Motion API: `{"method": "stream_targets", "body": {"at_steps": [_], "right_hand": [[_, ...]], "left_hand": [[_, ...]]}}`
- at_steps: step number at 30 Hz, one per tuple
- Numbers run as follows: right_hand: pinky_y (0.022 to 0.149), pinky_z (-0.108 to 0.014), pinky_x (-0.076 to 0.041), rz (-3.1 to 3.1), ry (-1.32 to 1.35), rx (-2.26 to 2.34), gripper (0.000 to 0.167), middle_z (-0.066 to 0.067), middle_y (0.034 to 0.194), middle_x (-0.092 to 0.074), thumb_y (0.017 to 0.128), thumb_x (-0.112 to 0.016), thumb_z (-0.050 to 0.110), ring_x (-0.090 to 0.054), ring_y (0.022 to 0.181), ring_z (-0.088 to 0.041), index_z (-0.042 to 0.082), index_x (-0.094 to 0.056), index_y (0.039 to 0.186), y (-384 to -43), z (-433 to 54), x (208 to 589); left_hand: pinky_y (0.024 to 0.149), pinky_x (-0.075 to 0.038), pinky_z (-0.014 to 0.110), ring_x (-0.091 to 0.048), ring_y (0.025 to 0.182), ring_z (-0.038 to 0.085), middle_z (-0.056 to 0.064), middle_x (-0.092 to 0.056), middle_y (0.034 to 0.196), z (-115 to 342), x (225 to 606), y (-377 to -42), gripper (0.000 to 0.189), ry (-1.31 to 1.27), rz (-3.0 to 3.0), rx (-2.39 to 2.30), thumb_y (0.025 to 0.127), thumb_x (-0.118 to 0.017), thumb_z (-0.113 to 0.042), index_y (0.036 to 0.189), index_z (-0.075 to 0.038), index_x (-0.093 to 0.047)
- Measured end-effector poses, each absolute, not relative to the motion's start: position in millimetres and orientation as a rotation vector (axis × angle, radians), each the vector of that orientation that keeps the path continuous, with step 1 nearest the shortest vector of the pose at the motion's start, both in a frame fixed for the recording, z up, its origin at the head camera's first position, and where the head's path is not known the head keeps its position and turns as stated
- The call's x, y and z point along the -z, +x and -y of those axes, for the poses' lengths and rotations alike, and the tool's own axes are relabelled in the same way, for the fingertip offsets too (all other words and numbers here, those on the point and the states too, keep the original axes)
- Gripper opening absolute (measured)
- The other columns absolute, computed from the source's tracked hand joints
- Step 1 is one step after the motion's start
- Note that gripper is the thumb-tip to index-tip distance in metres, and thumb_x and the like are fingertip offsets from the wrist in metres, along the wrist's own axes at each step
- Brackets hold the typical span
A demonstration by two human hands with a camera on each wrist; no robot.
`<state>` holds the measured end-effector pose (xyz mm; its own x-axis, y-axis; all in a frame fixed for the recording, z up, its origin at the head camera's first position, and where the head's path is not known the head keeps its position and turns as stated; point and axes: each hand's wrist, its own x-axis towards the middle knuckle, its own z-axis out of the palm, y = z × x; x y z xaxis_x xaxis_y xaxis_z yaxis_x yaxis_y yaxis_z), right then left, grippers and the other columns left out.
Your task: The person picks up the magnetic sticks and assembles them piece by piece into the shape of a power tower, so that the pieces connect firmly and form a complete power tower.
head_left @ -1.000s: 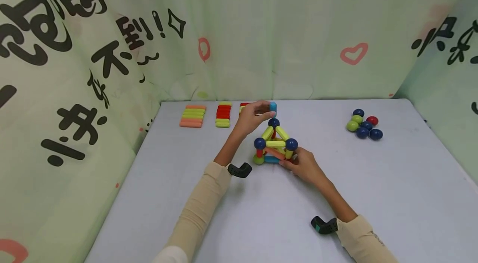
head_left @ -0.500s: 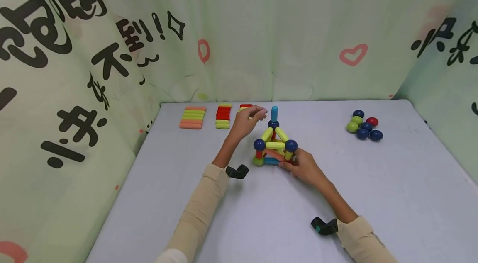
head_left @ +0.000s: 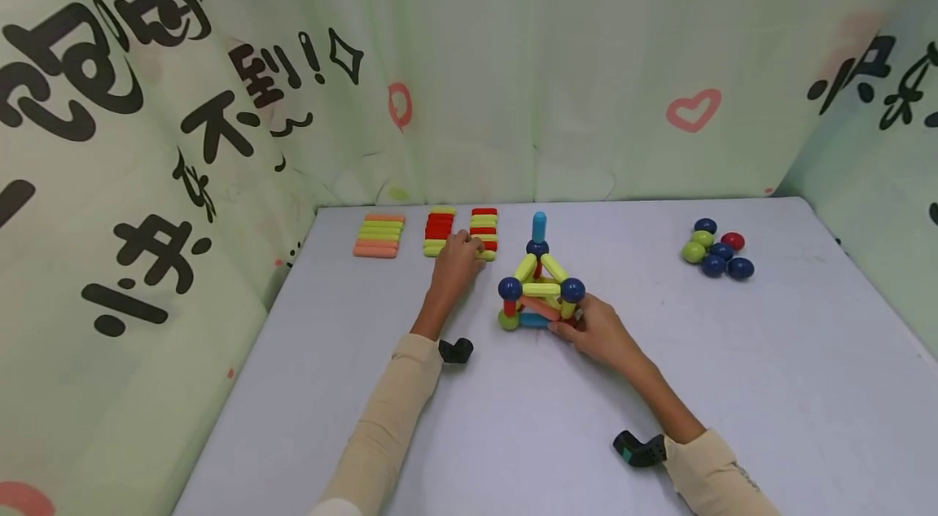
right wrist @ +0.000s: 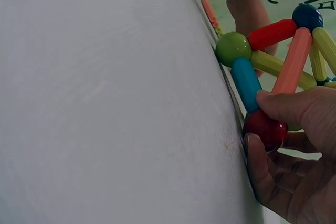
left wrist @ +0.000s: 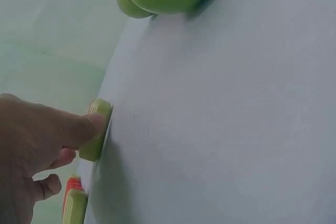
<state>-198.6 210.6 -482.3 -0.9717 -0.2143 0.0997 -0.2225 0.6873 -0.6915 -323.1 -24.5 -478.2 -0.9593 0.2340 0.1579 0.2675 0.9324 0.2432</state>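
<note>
A: What are our hands on?

B: Our right hand [head_left: 597, 330] steadies the pyramid of coloured plastic rods and balls [head_left: 540, 288] in the middle of the pale grey table [head_left: 733, 386]. In the right wrist view our thumb and fingers [right wrist: 294, 109] curl round the dark red ball [right wrist: 265, 128] at its near corner, so that hand has a firm pinch on it.

A: And the left?

B: Our left hand [head_left: 456, 260] lies at the far side of the table, on the third row of red and yellow-green rods [head_left: 484, 232]. The left wrist view shows one finger [left wrist: 73, 129] pressed against the end of a yellow-green ribbed rod [left wrist: 97, 129]. The other fingers curl loosely below it. We cannot tell whether anything is truly gripped.

A: How does the pyramid stand?

B: Upright on the table, with a light blue rod [head_left: 539, 225] standing straight up from the dark blue ball [head_left: 537, 248] at its top. Neither hand touches that rod.

A: What else is on the table?

B: Two more rows of rods, orange and green [head_left: 379, 235] and red and yellow [head_left: 438, 230], left of our left hand. A cluster of blue, green and red balls [head_left: 716, 248] sits well apart at the far right.
</note>
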Motion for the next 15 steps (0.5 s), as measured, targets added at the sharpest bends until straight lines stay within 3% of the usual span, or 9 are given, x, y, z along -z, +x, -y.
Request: {"method": "stream_targets", "body": {"at_steps": [4,9,15], "right_hand": [[0.054,-0.024,-0.043,2.868,0.392,-1.193,0.038,-0.008,0.082,-0.056,0.087,-0.074,0.016,-0.049,0.069,-0.016,-0.002,-0.056,0.114,-200,-209,481],[0.053,-0.024,-0.044,2.876,0.383,-1.213,0.038,-0.008,0.082,-0.056,0.087,-0.074,0.016,-0.049,0.066,-0.015,-0.002,-0.055,0.114,-199,-210,481],[0.051,-0.024,-0.044,2.883,0.389,-1.214,0.038,-0.008,0.081,-0.056,0.088,-0.073,0.019,-0.050,0.065,-0.015,-0.002,-0.054,0.112,-199,-212,482]], "left_hand": [[0.086,-0.055,0.026,-0.058,0.101,0.019,0.006,-0.065,0.111,26,479,-321,0.027,-0.389,2.959,0.343,0.086,-0.075,-0.024,0.109,-0.011,-0.068],[0.089,-0.055,0.027,-0.059,0.105,0.019,0.007,-0.065,0.115,27,478,-313,0.031,-0.416,3.003,0.381,0.088,-0.073,-0.023,0.117,-0.010,-0.070],[0.082,-0.054,0.027,-0.058,0.097,0.019,0.008,-0.064,0.108,31,460,-302,0.030,-0.446,2.913,0.961,0.092,-0.068,-0.023,0.118,-0.007,-0.068]]}}
